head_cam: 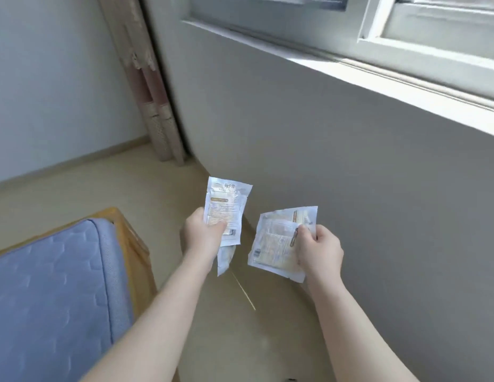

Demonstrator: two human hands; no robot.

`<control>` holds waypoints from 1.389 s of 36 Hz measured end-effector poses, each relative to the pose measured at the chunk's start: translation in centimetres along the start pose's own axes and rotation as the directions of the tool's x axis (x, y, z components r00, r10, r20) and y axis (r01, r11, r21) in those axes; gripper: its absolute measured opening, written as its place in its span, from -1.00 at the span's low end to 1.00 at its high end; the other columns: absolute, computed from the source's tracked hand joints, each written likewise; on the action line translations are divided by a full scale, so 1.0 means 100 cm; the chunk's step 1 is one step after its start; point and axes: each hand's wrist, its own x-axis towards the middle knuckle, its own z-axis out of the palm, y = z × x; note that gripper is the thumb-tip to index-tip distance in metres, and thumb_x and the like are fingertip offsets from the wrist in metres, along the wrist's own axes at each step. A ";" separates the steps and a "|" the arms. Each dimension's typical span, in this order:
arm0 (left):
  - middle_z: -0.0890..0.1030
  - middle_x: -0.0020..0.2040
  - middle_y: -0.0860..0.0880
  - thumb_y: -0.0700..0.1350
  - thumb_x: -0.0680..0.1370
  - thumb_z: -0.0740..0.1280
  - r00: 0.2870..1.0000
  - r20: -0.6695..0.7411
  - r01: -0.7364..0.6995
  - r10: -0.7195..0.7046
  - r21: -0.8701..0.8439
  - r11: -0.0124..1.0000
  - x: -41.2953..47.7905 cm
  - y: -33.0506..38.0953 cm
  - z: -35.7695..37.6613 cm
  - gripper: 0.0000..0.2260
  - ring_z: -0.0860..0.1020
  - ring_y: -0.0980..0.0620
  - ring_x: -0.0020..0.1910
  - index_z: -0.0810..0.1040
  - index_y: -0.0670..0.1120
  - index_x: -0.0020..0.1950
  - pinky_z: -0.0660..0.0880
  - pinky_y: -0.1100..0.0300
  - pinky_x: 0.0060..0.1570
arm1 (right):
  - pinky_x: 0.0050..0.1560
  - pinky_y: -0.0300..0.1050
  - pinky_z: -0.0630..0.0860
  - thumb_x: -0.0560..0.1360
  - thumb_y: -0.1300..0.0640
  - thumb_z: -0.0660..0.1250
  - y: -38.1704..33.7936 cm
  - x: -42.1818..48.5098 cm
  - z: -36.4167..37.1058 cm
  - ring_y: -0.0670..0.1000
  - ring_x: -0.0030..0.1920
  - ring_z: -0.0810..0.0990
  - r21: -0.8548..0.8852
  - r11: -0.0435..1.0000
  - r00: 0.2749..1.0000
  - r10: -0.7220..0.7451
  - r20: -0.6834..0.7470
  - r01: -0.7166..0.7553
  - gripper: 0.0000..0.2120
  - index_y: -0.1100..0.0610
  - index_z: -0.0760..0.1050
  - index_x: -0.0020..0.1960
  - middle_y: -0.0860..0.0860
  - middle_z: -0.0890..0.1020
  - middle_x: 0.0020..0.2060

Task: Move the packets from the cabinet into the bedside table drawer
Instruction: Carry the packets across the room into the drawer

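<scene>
Beside the mattress, left hand and right hand each pinch floppy, light, probably slippery packets mid-face, so edges look safer.

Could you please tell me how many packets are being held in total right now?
4 visible: two in the left hand, one upright and one hanging beneath; two overlapping in the right hand, front, back. Others may be hidden.

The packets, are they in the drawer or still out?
Out. The left hand holds packets and the right hand holds more, above the floor. No drawer shows.
</scene>
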 end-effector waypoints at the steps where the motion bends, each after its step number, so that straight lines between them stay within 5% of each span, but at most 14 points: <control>1: 0.55 -0.24 0.14 -0.25 0.46 0.38 0.999 -0.033 0.010 -0.013 -0.072 0.997 0.013 0.007 -0.007 -0.81 0.56 -0.01 -0.16 0.48 0.02 -0.22 0.48 0.19 -0.16 | -0.36 -0.12 0.16 0.51 0.13 0.20 -0.015 0.007 0.011 0.00 -0.37 0.22 0.029 0.999 1.000 -0.021 0.010 0.021 -0.67 0.10 0.13 -0.35 -0.02 0.28 -0.43; 7: 0.58 -0.17 0.09 -0.28 0.47 0.40 0.980 -0.190 -0.023 -0.055 -0.384 0.923 0.097 0.054 -0.042 -0.83 0.53 0.15 -0.22 0.51 -0.02 -0.12 0.41 0.28 -0.28 | -0.39 -0.15 0.13 0.54 0.12 0.22 -0.100 0.057 0.074 -0.02 -0.40 0.18 0.188 0.975 0.990 -0.131 0.047 0.120 -0.60 0.09 0.08 -0.37 -0.05 0.23 -0.46; 13: 0.60 -0.16 0.06 -0.29 0.46 0.41 0.941 -0.310 -0.056 -0.136 -0.537 0.841 0.202 0.097 -0.064 -0.79 0.57 0.01 -0.14 0.51 0.02 -0.19 0.49 0.11 0.00 | -0.37 -0.14 0.11 0.55 0.09 0.23 -0.182 0.134 0.147 -0.01 -0.38 0.16 0.301 0.935 0.972 -0.222 0.081 0.188 -0.60 0.10 0.09 -0.35 -0.02 0.21 -0.43; 18: 0.61 -0.14 0.04 -0.30 0.46 0.41 0.886 -0.422 -0.103 -0.191 -0.581 0.807 0.274 0.108 -0.094 -0.81 0.58 -0.01 -0.12 0.53 -0.01 -0.16 0.49 0.11 0.01 | -0.38 -0.15 0.13 0.55 0.07 0.23 -0.243 0.183 0.219 -0.02 -0.40 0.17 0.299 0.930 0.951 -0.269 0.152 0.215 -0.60 0.11 0.10 -0.35 -0.03 0.23 -0.45; 24: 0.59 -0.16 0.01 -0.36 0.47 0.36 0.769 -0.552 -0.114 -0.322 -0.614 0.781 0.346 0.075 -0.142 -0.83 0.54 0.07 -0.24 0.54 -0.10 -0.05 0.43 0.23 -0.25 | -0.39 -0.14 0.13 0.55 0.09 0.24 -0.282 0.204 0.327 -0.03 -0.41 0.17 0.296 0.936 0.911 -0.280 0.303 0.189 -0.57 0.09 0.08 -0.38 -0.05 0.23 -0.46; 27: 0.57 -0.21 0.01 -0.36 0.46 0.38 0.714 -0.574 -0.083 -0.401 -0.639 0.765 0.390 0.057 -0.166 -0.84 0.52 0.00 -0.24 0.54 -0.13 -0.04 0.40 0.21 -0.16 | -0.41 -0.15 0.13 0.55 0.11 0.24 -0.305 0.207 0.388 -0.04 -0.44 0.19 0.264 0.935 0.871 -0.326 0.367 0.239 -0.56 0.10 0.10 -0.40 -0.07 0.24 -0.49; 33: 0.58 -0.21 0.04 -0.36 0.47 0.37 0.683 -0.599 -0.116 -0.418 -0.654 0.747 0.498 0.048 -0.235 -0.84 0.53 0.06 -0.26 0.54 -0.12 -0.07 0.41 0.26 -0.32 | -0.39 -0.14 0.12 0.55 0.11 0.25 -0.365 0.221 0.518 -0.03 -0.43 0.16 0.266 0.918 0.823 -0.385 0.417 0.294 -0.55 0.10 0.08 -0.40 -0.06 0.22 -0.51; 50: 0.59 -0.18 0.05 -0.33 0.48 0.37 0.649 -0.660 -0.159 -0.378 -0.603 0.782 0.783 0.064 -0.327 -0.81 0.55 0.06 -0.23 0.53 -0.04 -0.17 0.42 0.22 -0.26 | -0.38 -0.14 0.15 0.55 0.11 0.25 -0.495 0.331 0.785 -0.03 -0.43 0.19 0.325 0.904 0.770 -0.413 0.486 0.279 -0.56 0.10 0.10 -0.40 -0.04 0.25 -0.50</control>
